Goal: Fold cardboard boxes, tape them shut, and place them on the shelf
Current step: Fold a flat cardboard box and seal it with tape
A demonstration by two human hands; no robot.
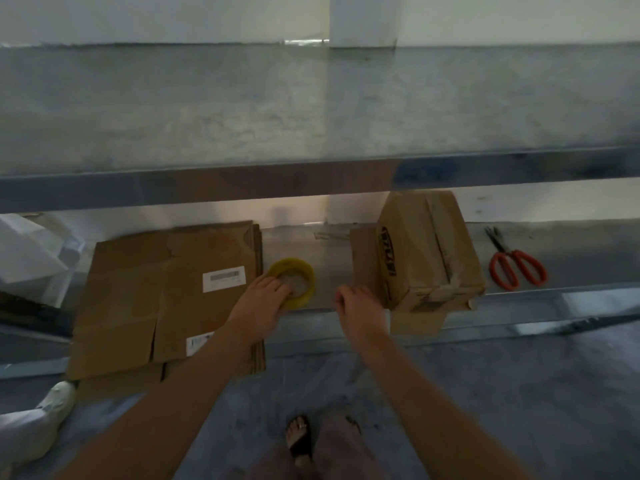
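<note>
Left hand (263,299) fingers curled over tape roll (293,283), seemingly gripping rim; right hand (356,306) loosely curled, empty, beside. Roll light, rigid, slick; hook through core.

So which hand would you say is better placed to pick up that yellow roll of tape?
The left hand. Its fingers already rest on the yellow tape roll, reaching into its centre. The right hand sits loosely curled and empty, apart from the roll and closer to the folded box.
</note>
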